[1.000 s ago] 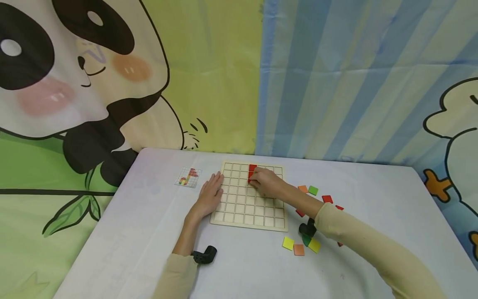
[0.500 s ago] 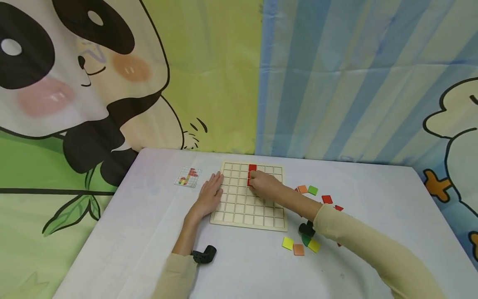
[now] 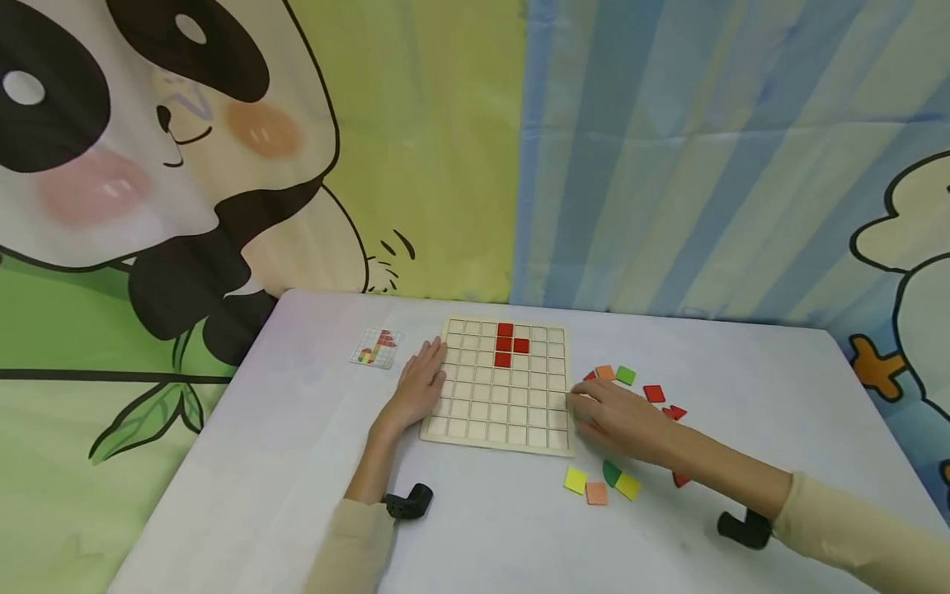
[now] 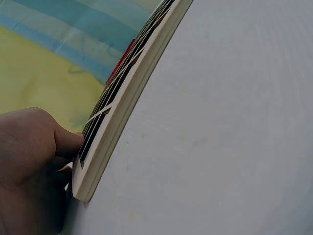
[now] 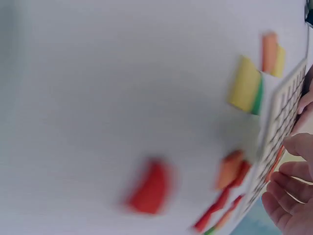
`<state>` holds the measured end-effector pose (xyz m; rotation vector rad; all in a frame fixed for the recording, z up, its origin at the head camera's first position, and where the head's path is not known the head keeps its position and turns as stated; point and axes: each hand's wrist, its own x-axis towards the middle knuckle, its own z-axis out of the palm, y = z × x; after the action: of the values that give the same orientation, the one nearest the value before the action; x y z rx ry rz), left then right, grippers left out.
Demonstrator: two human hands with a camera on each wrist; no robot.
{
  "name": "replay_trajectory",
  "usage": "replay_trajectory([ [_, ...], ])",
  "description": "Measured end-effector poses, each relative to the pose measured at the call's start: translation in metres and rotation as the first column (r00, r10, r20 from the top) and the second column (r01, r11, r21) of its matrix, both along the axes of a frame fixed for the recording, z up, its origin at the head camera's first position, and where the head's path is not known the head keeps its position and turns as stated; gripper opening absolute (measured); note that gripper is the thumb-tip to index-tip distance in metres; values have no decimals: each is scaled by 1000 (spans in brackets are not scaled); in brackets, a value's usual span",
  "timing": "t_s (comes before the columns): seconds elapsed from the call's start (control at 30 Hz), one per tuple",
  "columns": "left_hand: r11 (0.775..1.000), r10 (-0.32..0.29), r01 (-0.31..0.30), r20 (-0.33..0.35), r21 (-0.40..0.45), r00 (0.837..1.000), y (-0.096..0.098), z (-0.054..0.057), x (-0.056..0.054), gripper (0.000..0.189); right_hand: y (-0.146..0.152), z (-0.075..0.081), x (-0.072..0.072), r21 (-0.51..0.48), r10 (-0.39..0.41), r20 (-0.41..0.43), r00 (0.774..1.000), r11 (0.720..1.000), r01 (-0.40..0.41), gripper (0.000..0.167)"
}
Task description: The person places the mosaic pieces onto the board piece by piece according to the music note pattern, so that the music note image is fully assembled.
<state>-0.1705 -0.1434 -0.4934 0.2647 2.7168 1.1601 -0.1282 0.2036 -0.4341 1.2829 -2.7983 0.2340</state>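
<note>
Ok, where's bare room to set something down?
Bare: table left of the card, and between the left wrist camera and the leftmost yellow tile. Crowded: right of the grid board, with loose tiles and the right hand.

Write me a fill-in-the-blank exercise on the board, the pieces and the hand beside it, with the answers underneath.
1. On the wooden grid board lie exactly ____ red squares.
2. In the head view, the left hand rests along the board's ____ edge.
3. In the head view, the piece directly left of the light green square is coloured ____.
4. Off the board, the head view shows ____ loose yellow squares.

Missing words: four; left; orange; two.
</note>
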Motion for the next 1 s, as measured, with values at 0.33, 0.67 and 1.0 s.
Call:
replay_trajectory([
  [0.33, 1000, -5, 5, 17, -15, 1000, -2, 0, -2, 57, 83, -13, 48, -94, -137, -86, 987, 987, 129, 47],
  [0.67, 1000, -2, 2, 17, -2, 1000, -2, 1, -1, 57, 100, -20, 59, -89, -264, -26, 964, 961, 261, 47],
  [1.0, 1000, -8, 8, 3, 7, 1000, -2, 1, -1, 57, 98, -16, 12, -115, -325, 50, 944, 937, 329, 40],
])
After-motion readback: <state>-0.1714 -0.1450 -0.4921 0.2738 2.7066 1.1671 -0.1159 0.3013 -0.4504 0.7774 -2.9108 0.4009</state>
